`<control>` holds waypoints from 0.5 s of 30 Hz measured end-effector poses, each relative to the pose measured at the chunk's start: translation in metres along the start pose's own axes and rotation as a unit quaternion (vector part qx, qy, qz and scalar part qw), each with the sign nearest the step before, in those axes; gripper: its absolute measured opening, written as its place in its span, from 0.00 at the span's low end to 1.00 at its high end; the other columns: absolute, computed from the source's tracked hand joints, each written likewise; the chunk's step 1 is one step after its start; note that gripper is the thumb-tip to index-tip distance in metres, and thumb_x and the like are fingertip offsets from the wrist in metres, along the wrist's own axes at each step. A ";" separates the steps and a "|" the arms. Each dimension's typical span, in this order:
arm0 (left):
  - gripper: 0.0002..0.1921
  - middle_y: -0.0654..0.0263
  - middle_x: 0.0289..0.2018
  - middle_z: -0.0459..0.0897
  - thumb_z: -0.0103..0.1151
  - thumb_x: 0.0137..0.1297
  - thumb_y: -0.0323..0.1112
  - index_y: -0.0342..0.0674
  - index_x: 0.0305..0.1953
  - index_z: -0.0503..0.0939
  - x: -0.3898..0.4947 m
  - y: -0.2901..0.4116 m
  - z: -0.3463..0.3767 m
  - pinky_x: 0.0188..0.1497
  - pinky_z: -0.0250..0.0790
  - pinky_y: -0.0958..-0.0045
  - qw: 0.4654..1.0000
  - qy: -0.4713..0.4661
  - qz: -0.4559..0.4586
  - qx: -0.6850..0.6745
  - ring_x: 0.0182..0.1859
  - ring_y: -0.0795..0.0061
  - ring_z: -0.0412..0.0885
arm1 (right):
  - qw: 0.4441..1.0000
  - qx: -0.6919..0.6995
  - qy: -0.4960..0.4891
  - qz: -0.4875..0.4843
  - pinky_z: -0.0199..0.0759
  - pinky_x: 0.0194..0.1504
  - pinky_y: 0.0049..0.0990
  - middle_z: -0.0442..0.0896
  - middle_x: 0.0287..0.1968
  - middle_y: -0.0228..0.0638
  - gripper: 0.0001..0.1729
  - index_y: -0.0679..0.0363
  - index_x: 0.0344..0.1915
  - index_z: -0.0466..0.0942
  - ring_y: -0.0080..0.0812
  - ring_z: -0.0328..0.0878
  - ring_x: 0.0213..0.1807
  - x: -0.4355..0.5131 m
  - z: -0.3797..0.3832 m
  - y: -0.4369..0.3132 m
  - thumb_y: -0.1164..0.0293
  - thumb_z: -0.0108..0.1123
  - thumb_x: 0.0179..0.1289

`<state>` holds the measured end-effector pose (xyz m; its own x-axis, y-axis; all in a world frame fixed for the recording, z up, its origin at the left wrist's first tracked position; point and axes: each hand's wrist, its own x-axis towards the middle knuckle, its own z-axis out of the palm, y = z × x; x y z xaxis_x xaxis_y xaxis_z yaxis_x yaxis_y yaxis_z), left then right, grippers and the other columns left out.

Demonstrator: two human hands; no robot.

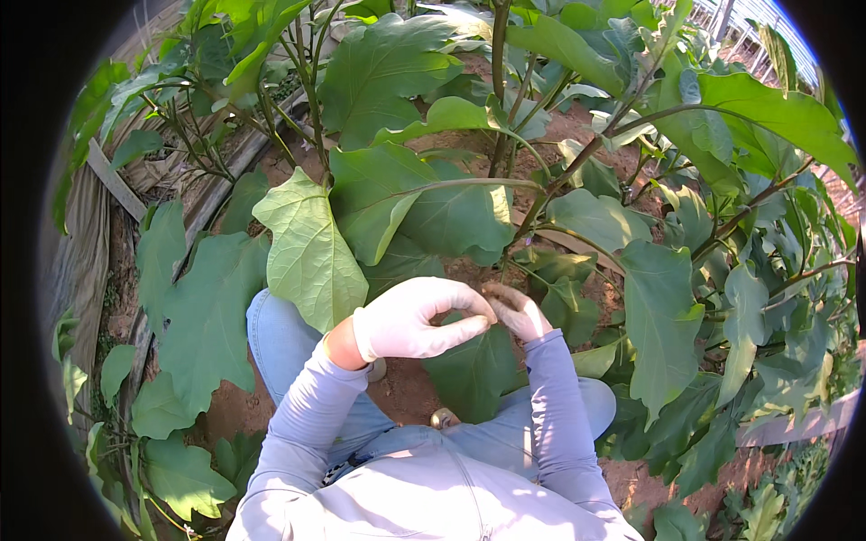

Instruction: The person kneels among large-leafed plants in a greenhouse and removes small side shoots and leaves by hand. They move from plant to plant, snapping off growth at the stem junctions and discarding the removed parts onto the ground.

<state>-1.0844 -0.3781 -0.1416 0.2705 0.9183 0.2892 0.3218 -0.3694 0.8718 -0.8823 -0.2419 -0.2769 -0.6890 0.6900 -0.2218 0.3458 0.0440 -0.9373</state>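
Note:
Both hands wear thin whitish gloves and meet low among eggplant plants, above my bent legs. My left hand has its thumb and fingertips drawn together; whether anything thin sits between them is too small to tell. Touching or almost touching those tips are the curled fingers of my right hand, whose glove looks soiled at the fingertips. What it may hold is hidden. A broad green leaf hangs just below the hands. Beside my left wrist is a pale, sunlit leaf. A brownish eggplant stem slants up to the right beyond my right hand.
Large eggplant leaves crowd the right side. Upright stems rise ahead from reddish soil. At the left run a weathered board and wrinkled sheeting. A plank-like edge crosses the lower right.

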 end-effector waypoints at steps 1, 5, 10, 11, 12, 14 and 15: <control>0.08 0.61 0.35 0.83 0.53 0.63 0.27 0.33 0.41 0.79 -0.009 0.004 0.007 0.44 0.71 0.74 0.997 0.032 -0.016 -0.067 0.38 0.73 0.80 | 0.987 -0.114 -0.049 -0.099 0.68 0.53 0.27 0.79 0.50 0.39 0.21 0.62 0.54 0.73 0.31 0.75 0.52 0.004 -0.001 0.012 0.66 0.56 0.63; 0.09 0.62 0.35 0.83 0.53 0.63 0.26 0.33 0.43 0.78 -0.063 0.009 0.016 0.45 0.71 0.75 0.971 0.108 -0.111 -0.182 0.39 0.76 0.80 | 0.968 0.152 0.195 0.036 0.72 0.44 0.27 0.83 0.41 0.35 0.13 0.63 0.44 0.78 0.32 0.80 0.40 0.043 -0.018 0.035 0.70 0.53 0.63; 0.09 0.63 0.35 0.83 0.51 0.62 0.24 0.31 0.42 0.78 -0.112 0.026 0.013 0.45 0.72 0.74 0.955 0.204 -0.187 -0.102 0.39 0.75 0.80 | 0.912 -0.285 0.292 0.033 0.74 0.41 0.34 0.83 0.35 0.45 0.13 0.60 0.38 0.80 0.38 0.81 0.40 0.113 -0.054 0.068 0.66 0.51 0.62; 0.09 0.62 0.35 0.83 0.51 0.61 0.23 0.31 0.41 0.78 -0.114 0.030 0.014 0.45 0.71 0.74 0.958 0.210 -0.188 -0.059 0.39 0.74 0.80 | 0.899 -0.352 0.257 0.041 0.74 0.41 0.36 0.83 0.35 0.45 0.13 0.59 0.37 0.81 0.40 0.81 0.40 0.118 -0.060 0.065 0.65 0.50 0.62; 0.09 0.61 0.35 0.83 0.51 0.61 0.23 0.32 0.41 0.78 -0.119 0.034 0.016 0.45 0.71 0.73 0.961 0.211 -0.176 -0.036 0.39 0.73 0.80 | 0.882 -0.416 0.217 0.048 0.73 0.41 0.37 0.83 0.35 0.45 0.14 0.58 0.36 0.81 0.42 0.81 0.40 0.123 -0.063 0.065 0.63 0.50 0.62; 0.10 0.60 0.35 0.83 0.52 0.59 0.22 0.32 0.42 0.78 -0.121 0.042 0.017 0.45 0.72 0.73 0.964 0.213 -0.157 -0.005 0.39 0.71 0.80 | 0.853 -0.491 0.169 0.049 0.73 0.41 0.40 0.83 0.35 0.45 0.15 0.57 0.34 0.82 0.44 0.81 0.40 0.135 -0.063 0.064 0.62 0.49 0.62; 0.10 0.60 0.35 0.83 0.52 0.59 0.22 0.32 0.42 0.78 -0.124 0.041 0.019 0.46 0.71 0.72 0.963 0.216 -0.159 -0.015 0.39 0.72 0.80 | 0.847 -0.505 0.158 0.049 0.73 0.41 0.40 0.83 0.35 0.44 0.15 0.56 0.33 0.82 0.44 0.81 0.39 0.137 -0.062 0.068 0.62 0.49 0.62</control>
<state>-1.0876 -0.5096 -0.1489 -0.2423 0.9604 0.1375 0.2983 -0.0611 0.9525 -0.9133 -0.0991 -0.3547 -0.4752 0.8783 -0.0520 0.8703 0.4605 -0.1748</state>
